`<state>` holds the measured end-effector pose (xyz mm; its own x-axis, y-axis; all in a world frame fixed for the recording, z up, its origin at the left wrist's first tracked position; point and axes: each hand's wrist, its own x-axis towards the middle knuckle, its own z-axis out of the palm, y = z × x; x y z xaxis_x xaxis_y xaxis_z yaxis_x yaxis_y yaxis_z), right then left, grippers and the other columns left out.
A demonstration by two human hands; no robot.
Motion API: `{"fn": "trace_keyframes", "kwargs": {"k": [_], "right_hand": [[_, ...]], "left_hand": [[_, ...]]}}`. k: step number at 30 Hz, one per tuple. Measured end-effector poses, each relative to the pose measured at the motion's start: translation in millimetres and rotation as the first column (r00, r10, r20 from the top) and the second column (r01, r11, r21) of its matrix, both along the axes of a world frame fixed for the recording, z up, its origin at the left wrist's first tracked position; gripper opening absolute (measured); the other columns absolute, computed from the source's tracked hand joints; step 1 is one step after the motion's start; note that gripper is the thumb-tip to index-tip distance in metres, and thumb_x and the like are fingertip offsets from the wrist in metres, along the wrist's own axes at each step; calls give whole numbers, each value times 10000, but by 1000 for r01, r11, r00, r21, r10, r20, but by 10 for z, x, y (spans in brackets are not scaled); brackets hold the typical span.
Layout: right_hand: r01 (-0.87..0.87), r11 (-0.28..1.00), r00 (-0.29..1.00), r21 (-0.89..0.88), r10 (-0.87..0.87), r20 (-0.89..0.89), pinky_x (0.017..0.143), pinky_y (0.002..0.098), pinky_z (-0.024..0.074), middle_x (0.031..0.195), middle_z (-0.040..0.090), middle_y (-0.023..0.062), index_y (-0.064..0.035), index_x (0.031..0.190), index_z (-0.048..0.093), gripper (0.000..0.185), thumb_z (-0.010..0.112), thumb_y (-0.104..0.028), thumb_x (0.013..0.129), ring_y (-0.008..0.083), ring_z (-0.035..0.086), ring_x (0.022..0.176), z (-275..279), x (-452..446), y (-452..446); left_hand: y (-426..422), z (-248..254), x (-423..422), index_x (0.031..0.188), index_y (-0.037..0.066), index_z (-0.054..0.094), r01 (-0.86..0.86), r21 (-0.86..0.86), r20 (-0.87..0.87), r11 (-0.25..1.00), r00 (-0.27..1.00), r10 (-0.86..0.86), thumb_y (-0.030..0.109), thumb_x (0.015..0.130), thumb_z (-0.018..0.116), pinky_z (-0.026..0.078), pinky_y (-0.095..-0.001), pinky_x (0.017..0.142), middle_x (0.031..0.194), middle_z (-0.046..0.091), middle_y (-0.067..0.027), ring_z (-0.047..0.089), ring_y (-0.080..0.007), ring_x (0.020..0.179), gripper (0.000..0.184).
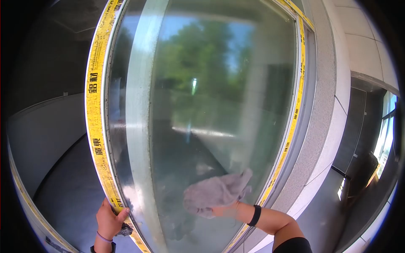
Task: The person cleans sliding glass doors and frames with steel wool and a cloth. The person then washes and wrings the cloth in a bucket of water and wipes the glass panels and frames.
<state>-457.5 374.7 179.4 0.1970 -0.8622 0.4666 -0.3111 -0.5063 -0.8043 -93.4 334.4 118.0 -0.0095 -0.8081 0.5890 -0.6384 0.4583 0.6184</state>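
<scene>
A tall glass window pane [211,109] fills the middle of the view, reflecting trees and sky. Yellow tape with black lettering covers its frame [96,114] on the left side. My left hand [109,219] is wrapped round the lower part of this frame, thumb on the front. Just below that thumb is a dark, crumpled thing [125,230] whose kind I cannot make out. Low on the pane, my right hand [225,209] presses a greyish cloth [217,192] against the glass. The cloth hides most of the fingers.
On the right, a second taped frame edge [291,130] runs beside a speckled stone border [322,84] and pale wall panels [358,36]. A grey floor [69,189] and a low light wall [46,130] show at left. Further right is a dark room with a bright window [384,130].
</scene>
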Motion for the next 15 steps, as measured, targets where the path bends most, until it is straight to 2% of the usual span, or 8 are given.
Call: {"fn": "trace_keyframes", "kwargs": {"k": [3,5,7,8,9,10,12,15], "right_hand": [[34,961,665,-274,-226,-712,1007,352,345,1260,519,50,-192,1232,529,436,574,-322,818,255,480,1162,-180,99,256],[3,995,772,-103,-68,-632,1032,348,322,1282,497,51,-205,1251,518,434,542,-331,837,257,454,1185,-231,45,147],[-54,862,215,-504,-483,-849,1066,381,281,1311,464,64,-228,1294,480,481,528,-346,830,264,424,1214,364,-95,27],[-174,642,193,-746,-721,-666,1083,416,245,1282,504,108,-235,1351,415,558,543,-341,818,271,428,1231,698,-183,-21],[209,825,239,-526,-564,-790,1045,434,310,1211,559,163,-233,1383,364,632,586,-341,801,323,485,1181,1292,28,129],[111,674,355,-731,-713,-604,996,413,356,1180,573,178,-187,1363,384,629,606,-338,794,340,508,1141,1779,57,8],[23,131,566,-991,-819,-95,899,371,448,1117,599,208,-95,1325,423,634,646,-332,781,372,554,1061,2758,115,-238],[32,-230,633,-973,-749,198,854,392,462,1035,615,209,-30,1098,595,371,596,-221,780,353,576,979,3432,499,-277]], "left_hand": [[-37,14,39,1035,22,499,56,3,22,998,998,-56,375,711,748,489,-398,663,835,632,-166,617,-359,754,539],[-31,39,53,1017,22,483,23,57,81,998,996,-27,406,722,736,489,-401,649,823,634,-174,621,-357,751,547],[-51,28,71,1003,12,472,27,89,74,996,997,-34,442,723,729,487,-400,633,806,634,-179,623,-356,738,574],[-65,16,78,1003,7,471,35,91,94,995,995,-43,458,724,722,487,-398,628,796,634,-178,624,-355,732,587],[-78,9,90,1002,2,471,37,97,115,995,992,-49,474,725,716,487,-396,623,787,634,-177,624,-354,726,600],[-83,6,89,1005,-4,468,34,74,133,997,990,-44,486,732,704,488,-394,621,784,635,-179,626,-352,728,608],[-64,27,91,1007,-1,470,26,90,137,996,990,-38,480,739,701,493,-392,625,798,635,-178,628,-351,731,598],[-71,34,93,1003,-4,472,40,77,125,996,991,-50,481,742,698,495,-392,620,804,634,-178,629,-350,724,595]]}}
